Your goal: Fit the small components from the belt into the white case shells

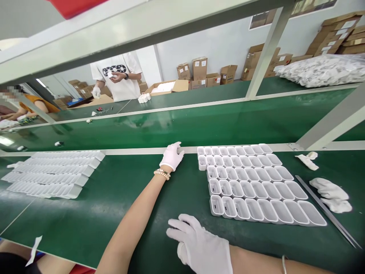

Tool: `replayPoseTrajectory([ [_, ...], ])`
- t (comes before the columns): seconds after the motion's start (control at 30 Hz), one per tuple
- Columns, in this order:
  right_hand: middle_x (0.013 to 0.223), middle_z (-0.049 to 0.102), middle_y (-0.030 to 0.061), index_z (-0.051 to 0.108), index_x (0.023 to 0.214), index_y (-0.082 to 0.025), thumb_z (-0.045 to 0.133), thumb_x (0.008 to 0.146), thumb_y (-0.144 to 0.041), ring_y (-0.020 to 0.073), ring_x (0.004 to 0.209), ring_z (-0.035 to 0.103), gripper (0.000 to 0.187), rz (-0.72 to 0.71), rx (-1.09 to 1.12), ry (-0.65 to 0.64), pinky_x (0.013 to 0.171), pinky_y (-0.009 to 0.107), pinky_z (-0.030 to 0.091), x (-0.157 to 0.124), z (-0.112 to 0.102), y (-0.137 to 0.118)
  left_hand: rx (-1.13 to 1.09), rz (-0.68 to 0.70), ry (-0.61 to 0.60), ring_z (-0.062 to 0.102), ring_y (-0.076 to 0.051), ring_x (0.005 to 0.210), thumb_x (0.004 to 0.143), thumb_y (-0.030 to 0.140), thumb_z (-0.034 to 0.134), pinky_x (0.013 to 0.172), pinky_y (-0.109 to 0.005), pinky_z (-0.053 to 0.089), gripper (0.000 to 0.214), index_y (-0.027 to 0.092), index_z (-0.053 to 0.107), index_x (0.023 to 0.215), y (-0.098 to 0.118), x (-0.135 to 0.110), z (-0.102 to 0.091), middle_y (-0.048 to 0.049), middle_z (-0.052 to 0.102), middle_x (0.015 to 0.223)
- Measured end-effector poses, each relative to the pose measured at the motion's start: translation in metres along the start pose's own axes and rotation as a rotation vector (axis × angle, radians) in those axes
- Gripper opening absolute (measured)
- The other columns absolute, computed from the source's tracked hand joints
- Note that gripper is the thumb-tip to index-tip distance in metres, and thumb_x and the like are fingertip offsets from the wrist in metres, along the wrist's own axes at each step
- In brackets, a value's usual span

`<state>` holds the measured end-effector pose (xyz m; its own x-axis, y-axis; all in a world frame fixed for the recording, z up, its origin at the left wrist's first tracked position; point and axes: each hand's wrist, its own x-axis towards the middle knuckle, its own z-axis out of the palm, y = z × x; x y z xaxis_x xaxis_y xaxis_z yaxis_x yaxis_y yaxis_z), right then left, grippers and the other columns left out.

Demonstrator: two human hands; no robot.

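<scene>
My left hand (172,156), in a white glove with a beaded bracelet at the wrist, reaches out to the pale rail between the bench and the conveyor belt. Its thumb stands apart from the fingers, and nothing shows in it. Closer to me, my gloved right hand (199,243) hovers over or rests on the green bench, fingers apart and without an object. Rows of open white plastic housings (251,175) stand to the right of both hands; small dark slots show inside some of the front ones. Another block of white housings (54,173) lies at the left.
A metal strip (327,211), a crumpled white glove (330,194) and a white scrap (308,160) lie at the right. Behind the rail runs the green belt (159,125) with small parts on it. A slanted post (333,118) rises at right. A co-worker (119,80) stands across.
</scene>
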<state>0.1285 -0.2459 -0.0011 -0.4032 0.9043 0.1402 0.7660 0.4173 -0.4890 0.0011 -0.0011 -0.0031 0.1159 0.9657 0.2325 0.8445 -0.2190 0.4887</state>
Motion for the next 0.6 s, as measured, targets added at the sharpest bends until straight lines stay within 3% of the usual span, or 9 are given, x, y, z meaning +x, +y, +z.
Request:
replayPoseTrajectory([
  [0.13,0.128,0.067,-0.0047,0.065,0.114,-0.039,0.061,0.08,-0.015,0.0158,0.059,0.068,0.041,-0.015,0.027,-0.023,0.034,0.025,0.033,0.0,0.004,0.0,0.002,0.001,0.005,0.062,-0.026,0.108,0.087,0.022,0.064,0.1,-0.041,0.049,0.045,0.021,0.056,0.131,0.0,0.0,0.0,-0.0077,0.069,0.108],
  [0.23,0.122,0.07,-0.0072,0.068,0.103,-0.036,0.066,0.078,-0.018,0.0221,0.087,0.07,0.031,-0.157,0.072,-0.089,0.041,0.024,0.043,0.002,0.02,0.0,0.0,0.001,0.005,0.062,-0.026,0.108,0.087,0.022,0.064,0.1,-0.04,0.049,0.045,0.021,0.056,0.131,0.0,0.0,0.0,-0.0077,0.07,0.107],
  [0.33,0.121,0.071,-0.0091,0.069,0.097,-0.035,0.067,0.079,-0.024,0.0257,0.113,0.061,0.021,-0.272,0.08,-0.167,0.062,0.029,0.055,0.003,0.034,-0.001,-0.001,-0.001,0.006,0.063,-0.026,0.107,0.086,0.022,0.065,0.1,-0.04,0.049,0.045,0.022,0.056,0.13,0.0,0.0,0.001,-0.0076,0.07,0.107],
  [0.43,0.125,0.068,-0.0092,0.069,0.1,-0.035,0.066,0.08,-0.023,0.025,0.117,0.059,0.023,-0.242,0.075,-0.21,0.07,0.032,0.057,0.002,0.039,-0.001,-0.001,-0.002,0.005,0.062,-0.026,0.109,0.086,0.022,0.065,0.1,-0.041,0.049,0.045,0.023,0.057,0.13,-0.001,0.0,0.001,-0.0075,0.07,0.108],
  [0.6,0.128,0.066,-0.0136,0.068,0.102,-0.038,0.066,0.078,-0.021,0.0242,0.121,0.056,0.03,-0.148,0.1,-0.264,0.061,0.029,0.055,0.002,0.036,-0.001,0.003,-0.002,-0.002,0.061,-0.026,0.111,0.087,0.022,0.064,0.101,-0.041,0.048,0.044,0.022,0.056,0.131,0.0,-0.001,0.0,-0.0079,0.069,0.109],
])
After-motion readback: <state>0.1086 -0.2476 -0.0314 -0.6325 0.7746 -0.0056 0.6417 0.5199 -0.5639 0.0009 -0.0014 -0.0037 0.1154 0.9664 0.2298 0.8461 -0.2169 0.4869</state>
